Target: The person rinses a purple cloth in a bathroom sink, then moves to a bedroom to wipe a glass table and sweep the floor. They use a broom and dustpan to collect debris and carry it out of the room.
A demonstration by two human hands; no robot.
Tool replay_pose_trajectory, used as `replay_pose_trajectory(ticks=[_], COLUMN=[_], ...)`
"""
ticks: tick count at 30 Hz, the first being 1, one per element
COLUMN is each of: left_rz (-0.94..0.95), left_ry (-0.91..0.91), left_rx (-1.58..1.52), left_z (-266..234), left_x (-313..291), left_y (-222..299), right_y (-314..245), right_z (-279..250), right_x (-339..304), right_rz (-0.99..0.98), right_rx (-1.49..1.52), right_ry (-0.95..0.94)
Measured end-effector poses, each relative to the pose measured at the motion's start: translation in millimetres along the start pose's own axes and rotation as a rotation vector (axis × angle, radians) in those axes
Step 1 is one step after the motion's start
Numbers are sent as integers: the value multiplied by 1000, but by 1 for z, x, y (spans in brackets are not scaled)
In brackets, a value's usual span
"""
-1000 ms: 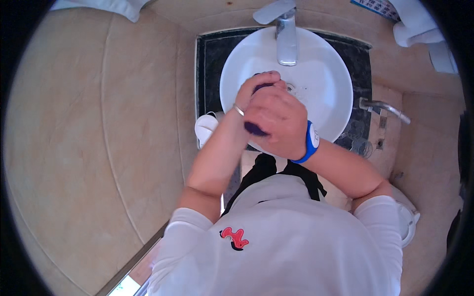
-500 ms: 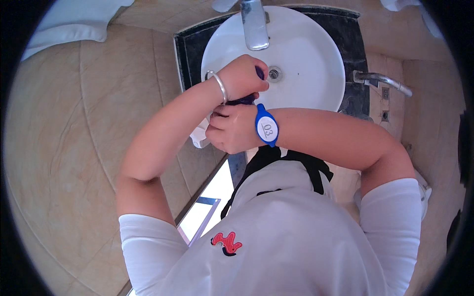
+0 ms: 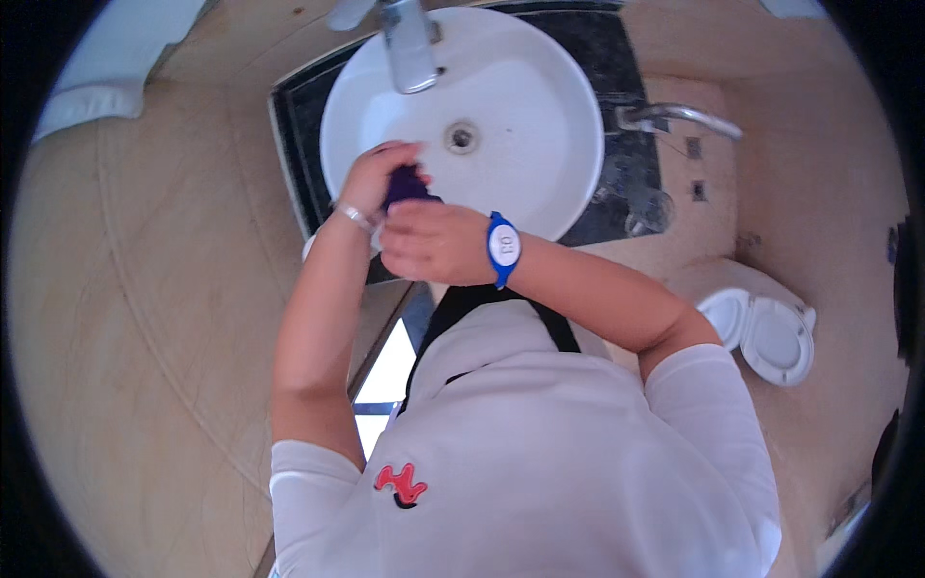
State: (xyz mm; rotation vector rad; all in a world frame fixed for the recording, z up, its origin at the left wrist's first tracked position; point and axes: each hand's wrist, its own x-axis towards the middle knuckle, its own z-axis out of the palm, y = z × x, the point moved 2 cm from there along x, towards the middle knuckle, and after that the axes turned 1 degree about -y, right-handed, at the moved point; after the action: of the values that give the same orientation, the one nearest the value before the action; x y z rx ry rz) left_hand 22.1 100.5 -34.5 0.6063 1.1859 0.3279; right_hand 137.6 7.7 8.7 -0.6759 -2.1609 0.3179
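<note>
The dark purple, crumpled cloth (image 3: 404, 188) was bunched between the two hands, above the near left part of the round white ceramic basin (image 3: 544, 125), which sat on a black stone worktop (image 3: 619, 58). The left hand (image 3: 373, 177) was closed on the cloth's far left side; the right hand (image 3: 434, 241) was clamped on its near end with bent fingers, and the hands were close together. Blur and overlap hid exactly how each thumb pressed.

The cloth looked soft, limp and light, hardly fragile; if wet, which could not be told, it would probably be heavier and somewhat slippery. A full-palm hold at each end of the bundle seemed the surest place to grip, since a pinch at one fold might let the rest slip loose.

Half a second earlier, the left fist was close beside the round metal drain (image 3: 462, 137) and only slivers of purple showed; now a larger lump of cloth was exposed and the drain lay clear of the fingers. The basin and the chrome tap (image 3: 409, 53) had shifted left in view, and the white toilet (image 3: 771, 337) at right, mostly covered by the right sleeve (image 3: 708, 405) then, now showed plainly.
</note>
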Motion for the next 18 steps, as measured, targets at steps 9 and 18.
replay_pose_trajectory(ticks=[9,18], left_rz=[453,282], left_ry=[-224,-63], left_rx=[244,388], left_z=[114,23], left_x=[-58,-73], left_y=[-51,-91], right_y=[1,-49], right_z=[-61,-65], right_x=[-129,-324], right_rz=[1416,1563], right_rx=[1421,756], right_ry=[1304,1459])
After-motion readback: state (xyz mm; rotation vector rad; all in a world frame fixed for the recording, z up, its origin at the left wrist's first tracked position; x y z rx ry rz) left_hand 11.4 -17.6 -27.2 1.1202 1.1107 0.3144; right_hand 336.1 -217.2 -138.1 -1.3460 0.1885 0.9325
